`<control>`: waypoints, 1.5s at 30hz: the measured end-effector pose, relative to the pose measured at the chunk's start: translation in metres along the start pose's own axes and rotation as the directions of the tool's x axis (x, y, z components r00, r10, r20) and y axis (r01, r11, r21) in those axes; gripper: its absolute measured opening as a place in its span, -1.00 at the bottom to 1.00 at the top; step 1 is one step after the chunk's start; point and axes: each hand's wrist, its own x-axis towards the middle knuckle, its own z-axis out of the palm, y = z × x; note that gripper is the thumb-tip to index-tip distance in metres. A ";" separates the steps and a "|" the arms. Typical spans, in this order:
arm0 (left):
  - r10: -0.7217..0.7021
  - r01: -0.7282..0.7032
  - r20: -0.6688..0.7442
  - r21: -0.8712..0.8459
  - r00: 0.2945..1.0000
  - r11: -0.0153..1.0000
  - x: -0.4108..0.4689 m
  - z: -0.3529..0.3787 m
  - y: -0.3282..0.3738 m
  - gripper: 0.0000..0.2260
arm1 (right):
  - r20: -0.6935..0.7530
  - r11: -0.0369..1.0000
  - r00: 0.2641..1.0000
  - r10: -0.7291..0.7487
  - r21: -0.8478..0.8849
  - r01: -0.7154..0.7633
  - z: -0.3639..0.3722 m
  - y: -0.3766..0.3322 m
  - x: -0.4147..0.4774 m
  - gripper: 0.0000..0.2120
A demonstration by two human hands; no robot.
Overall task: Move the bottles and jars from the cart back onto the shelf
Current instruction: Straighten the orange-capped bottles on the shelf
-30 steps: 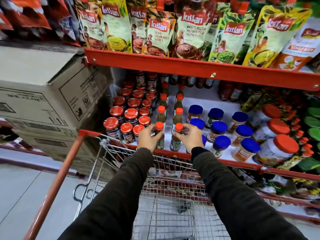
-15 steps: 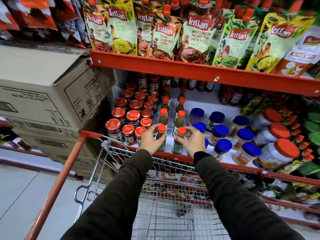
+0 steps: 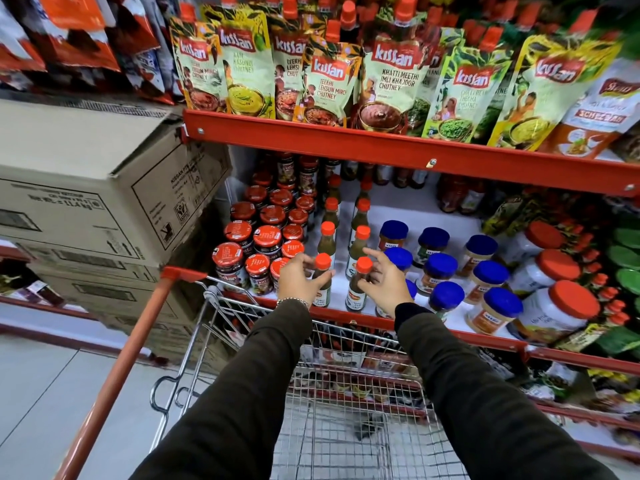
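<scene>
Two green sauce bottles with orange caps stand side by side at the front edge of the white middle shelf (image 3: 412, 211). My left hand (image 3: 299, 282) is closed around the neck of the left bottle (image 3: 322, 289). My right hand (image 3: 386, 284) rests beside the right bottle (image 3: 356, 292) with its fingers spread, the index finger stretched over the cap. More such bottles line up behind them. Red-lidded jars (image 3: 266, 237) stand to the left and blue-lidded jars (image 3: 440, 268) to the right. The wire cart (image 3: 346, 348) is below my arms, its basket mostly hidden.
The cart's orange handle (image 3: 114, 379) runs down to the left. Stacked cardboard boxes (image 3: 86, 202) stand left of the shelf. The upper red shelf (image 3: 381, 150) holds chutney pouches. Big orange-lidded tubs (image 3: 554, 306) sit at the right. A lower shelf lies behind the cart.
Both bottles have stayed at the shelf's front edge. My right hand's fingers have spread away from its bottle's cap. The view has tilted up slightly.
</scene>
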 end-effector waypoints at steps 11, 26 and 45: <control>0.072 -0.048 0.178 -0.135 0.981 0.990 -0.001 -0.011 -0.008 -0.69 | -0.136 0.991 0.991 0.006 -0.134 -0.024 0.000 0.003 0.002 -0.70; 0.023 -0.008 0.091 -0.161 0.996 0.987 -0.002 -0.005 -0.010 -0.71 | -0.095 0.987 0.995 -0.007 -0.159 -0.008 0.003 0.006 0.002 -0.70; 0.034 -0.042 -0.095 -0.083 0.995 0.996 -0.030 0.010 -0.012 -0.48 | -0.187 0.996 0.978 -0.092 -0.032 0.087 -0.010 0.017 -0.022 -0.57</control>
